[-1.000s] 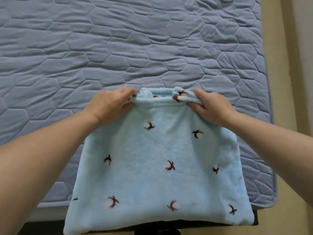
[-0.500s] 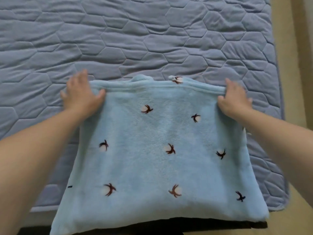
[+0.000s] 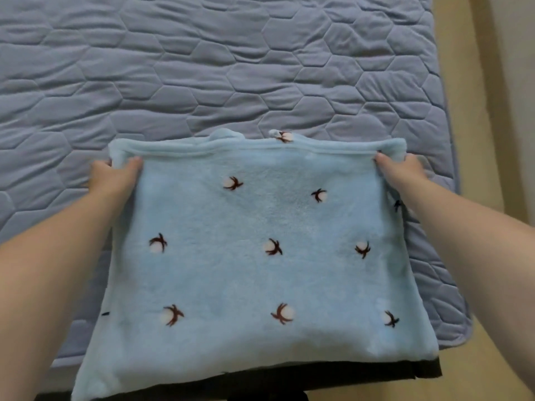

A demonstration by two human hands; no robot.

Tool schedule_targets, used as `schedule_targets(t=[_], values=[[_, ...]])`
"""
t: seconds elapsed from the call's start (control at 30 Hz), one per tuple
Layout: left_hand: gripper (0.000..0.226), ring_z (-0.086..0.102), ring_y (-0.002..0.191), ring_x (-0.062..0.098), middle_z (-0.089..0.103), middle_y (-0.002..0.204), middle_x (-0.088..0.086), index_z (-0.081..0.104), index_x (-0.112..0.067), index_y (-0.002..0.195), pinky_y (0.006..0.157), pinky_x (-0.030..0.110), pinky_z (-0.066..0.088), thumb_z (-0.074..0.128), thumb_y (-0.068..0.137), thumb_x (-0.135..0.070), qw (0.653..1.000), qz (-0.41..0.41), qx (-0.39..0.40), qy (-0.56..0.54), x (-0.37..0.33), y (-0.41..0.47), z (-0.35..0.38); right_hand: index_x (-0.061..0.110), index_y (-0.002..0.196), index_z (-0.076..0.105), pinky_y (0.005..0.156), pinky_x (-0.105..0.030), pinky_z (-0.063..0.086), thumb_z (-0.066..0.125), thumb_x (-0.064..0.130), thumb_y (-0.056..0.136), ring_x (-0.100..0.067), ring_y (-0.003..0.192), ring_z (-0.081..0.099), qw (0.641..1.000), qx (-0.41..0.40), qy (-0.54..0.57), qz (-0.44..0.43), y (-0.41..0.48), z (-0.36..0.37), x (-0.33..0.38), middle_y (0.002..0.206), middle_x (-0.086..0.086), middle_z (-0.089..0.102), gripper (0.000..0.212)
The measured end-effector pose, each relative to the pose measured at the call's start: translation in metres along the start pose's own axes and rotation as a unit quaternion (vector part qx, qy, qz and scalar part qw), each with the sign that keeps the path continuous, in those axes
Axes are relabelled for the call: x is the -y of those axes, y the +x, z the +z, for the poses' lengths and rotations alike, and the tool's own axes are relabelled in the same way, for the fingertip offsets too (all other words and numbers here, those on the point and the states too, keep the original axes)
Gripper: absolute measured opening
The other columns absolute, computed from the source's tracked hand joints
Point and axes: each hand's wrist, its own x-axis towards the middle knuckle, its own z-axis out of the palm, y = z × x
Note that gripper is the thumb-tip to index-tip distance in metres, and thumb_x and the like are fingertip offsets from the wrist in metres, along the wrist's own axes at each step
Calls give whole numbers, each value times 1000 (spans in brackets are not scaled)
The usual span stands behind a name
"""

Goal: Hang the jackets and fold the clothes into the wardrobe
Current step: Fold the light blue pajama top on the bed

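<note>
On the bed: blue-grey quilted mattress pad (image 3: 202, 68), hexagon stitching, wrinkled in places, fills most of the view. Beige floor (image 3: 492, 82) runs down the right side, past the pad's edge.

Light-blue fleece garment (image 3: 260, 270) lies flat on the pad's near right corner, folded to a rough rectangle that is wider toward the near end. Its near edge overhangs the pad and covers part of a dark frame (image 3: 333, 382) strip below the pad's near edge. The far edge is a rolled hem or band, with a small lump of fabric poking out near the middle. Can't tell the garment type from here.

Both forearms come in from the bottom corners, bare.
- Left hand (image 3: 113, 178) grips the far left corner: thumb on top of the fleece, fingers tucked underneath and mostly hidden.
- Right hand (image 3: 402, 173) grips the far right corner the same way: thumb on top just under the hem, fingers behind the fabric.
- The hands sit well apart, one at each end of the far edge. The fabric between them is taut and fairly smooth.

Print is small white tufts with dark brown spiky stems, in roughly three rows across the top face. One small dark mark at the left side edge, too small to identify.
</note>
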Motion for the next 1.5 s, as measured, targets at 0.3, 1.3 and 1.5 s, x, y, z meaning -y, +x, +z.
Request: schedule_targets(t=[0.3, 1.3, 1.5], values=[[64, 35, 130, 36, 37, 142, 19, 32, -9, 139, 104, 49, 31, 60, 87, -32, 981, 126, -110, 101, -2, -14, -21, 17, 133, 40, 105, -47, 29, 63, 36, 86, -31, 127, 41, 978, -124, -116, -119, -21, -7, -2, 140, -10, 41, 56], [59, -9, 147, 19, -6, 160, 2, 8, -29, 152, 116, 51, -7, 21, 95, -39, 866, 376, 77, 319, 84, -251, 59, 39, 150, 8, 112, -55, -11, 13, 49, 95, -18, 147, -11, 860, 124, -313, -384, -257, 91, -90, 160, 7, -7, 56], [65, 3, 147, 26, 4, 159, 13, 17, -28, 151, 116, 48, -5, 27, 88, -41, 827, 415, 55, 375, 175, -196, 55, 33, 148, 12, 113, -59, 4, 23, 46, 92, -23, 146, 14, 819, 74, -357, -443, -194, 77, -183, 159, 0, 14, 59]])
